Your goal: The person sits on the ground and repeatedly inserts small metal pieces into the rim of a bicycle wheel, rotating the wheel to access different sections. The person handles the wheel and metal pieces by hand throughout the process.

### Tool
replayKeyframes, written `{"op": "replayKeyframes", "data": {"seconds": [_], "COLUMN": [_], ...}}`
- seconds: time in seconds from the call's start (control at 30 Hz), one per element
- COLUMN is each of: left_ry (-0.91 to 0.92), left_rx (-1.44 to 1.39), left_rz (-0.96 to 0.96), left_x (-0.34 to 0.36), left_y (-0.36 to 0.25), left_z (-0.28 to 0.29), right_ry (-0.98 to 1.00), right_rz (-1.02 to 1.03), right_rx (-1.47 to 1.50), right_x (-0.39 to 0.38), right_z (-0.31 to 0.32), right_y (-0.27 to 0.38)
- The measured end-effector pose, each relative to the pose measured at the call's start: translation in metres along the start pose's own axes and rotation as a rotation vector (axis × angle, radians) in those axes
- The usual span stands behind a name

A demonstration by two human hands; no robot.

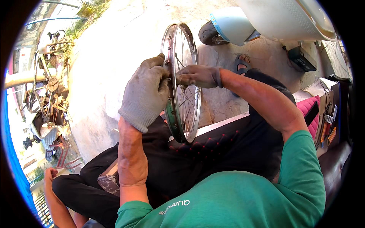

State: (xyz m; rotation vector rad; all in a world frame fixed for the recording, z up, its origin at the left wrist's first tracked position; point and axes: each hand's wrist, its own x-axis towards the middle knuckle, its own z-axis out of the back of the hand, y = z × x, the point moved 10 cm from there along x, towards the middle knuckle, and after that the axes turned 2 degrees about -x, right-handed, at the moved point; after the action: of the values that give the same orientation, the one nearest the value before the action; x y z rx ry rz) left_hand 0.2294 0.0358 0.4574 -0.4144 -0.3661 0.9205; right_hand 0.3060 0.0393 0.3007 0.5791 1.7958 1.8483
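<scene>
A bare bicycle wheel (199,99), a metal rim with thin spokes and no tyre on it, stands upright in front of me near my knees. A dark, dirty strip with a green patch runs along its rim. My left hand (144,91), in a grey work glove, is closed on the left side of the rim, with its fingers bent over the edge. From the right, my right hand (199,76), also gloved and darker with dirt, reaches in with fingertips pressed together at the rim. Whether they also pinch a small part there is hidden.
A white scooter (232,22) stands ahead right, beside a black box (302,59). Bicycle frames and scrap (51,83) lie piled at the left. Tools (329,123) and a pink quilted pad (308,110) are at my right. Another person's arm (57,201) shows at lower left.
</scene>
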Motion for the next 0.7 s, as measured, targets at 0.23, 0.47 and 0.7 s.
{"op": "replayKeyframes", "data": {"seconds": [0.23, 0.47, 0.7], "left_ry": [0.014, -0.001, 0.017], "left_rx": [0.082, 0.074, 0.095], "left_rz": [0.012, 0.034, 0.044], "left_x": [0.001, -0.001, 0.001], "left_y": [-0.006, -0.004, -0.003], "left_z": [-0.002, -0.003, -0.005], "right_ry": [-0.011, 0.001, 0.009], "right_rz": [0.007, -0.036, 0.023], "right_rx": [-0.006, 0.043, 0.008], "right_x": [0.002, 0.002, 0.003], "right_z": [0.000, -0.002, -0.001], "right_y": [-0.005, -0.009, -0.009]}}
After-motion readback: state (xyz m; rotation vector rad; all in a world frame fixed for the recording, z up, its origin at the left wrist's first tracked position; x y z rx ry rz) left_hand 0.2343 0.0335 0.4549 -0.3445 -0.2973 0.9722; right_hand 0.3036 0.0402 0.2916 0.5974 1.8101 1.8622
